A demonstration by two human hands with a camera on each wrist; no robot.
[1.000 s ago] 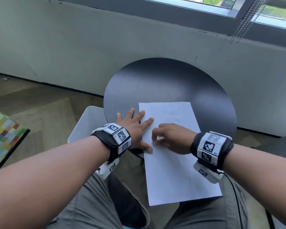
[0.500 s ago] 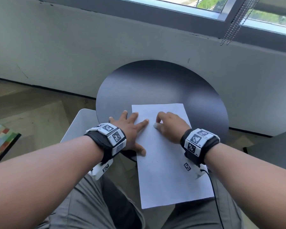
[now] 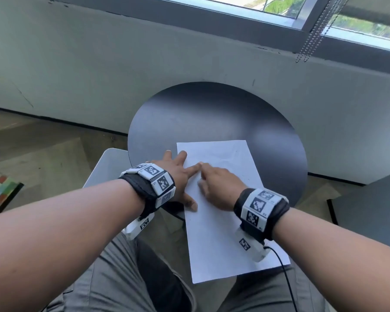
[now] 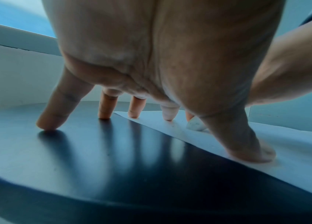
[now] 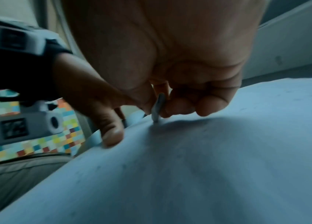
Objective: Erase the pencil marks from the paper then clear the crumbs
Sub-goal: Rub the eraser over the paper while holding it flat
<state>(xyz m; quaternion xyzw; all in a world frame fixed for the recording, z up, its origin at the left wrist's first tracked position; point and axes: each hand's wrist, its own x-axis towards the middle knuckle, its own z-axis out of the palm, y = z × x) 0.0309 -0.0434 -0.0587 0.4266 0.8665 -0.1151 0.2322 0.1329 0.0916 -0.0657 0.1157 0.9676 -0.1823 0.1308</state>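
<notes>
A white sheet of paper (image 3: pixel 223 199) lies on the round dark table (image 3: pixel 212 113), its near end hanging past the table's edge over the person's lap. The left hand (image 3: pixel 178 176) rests spread on the paper's left edge: the left wrist view shows straight fingers (image 4: pixel 105 106), two outer ones planted on the bare table beside the paper, the rest and the thumb pressing the sheet itself, so this grip is open and flat, holding nothing. The right hand (image 3: pixel 216 188) sits on the paper just right of the left hand, its grip closed, fingers curled round a small pale eraser (image 5: pixel 158 109) whose lower tip touches the paper. Faint pencil marks (image 3: pixel 225 158) show on the paper beyond the right hand.
</notes>
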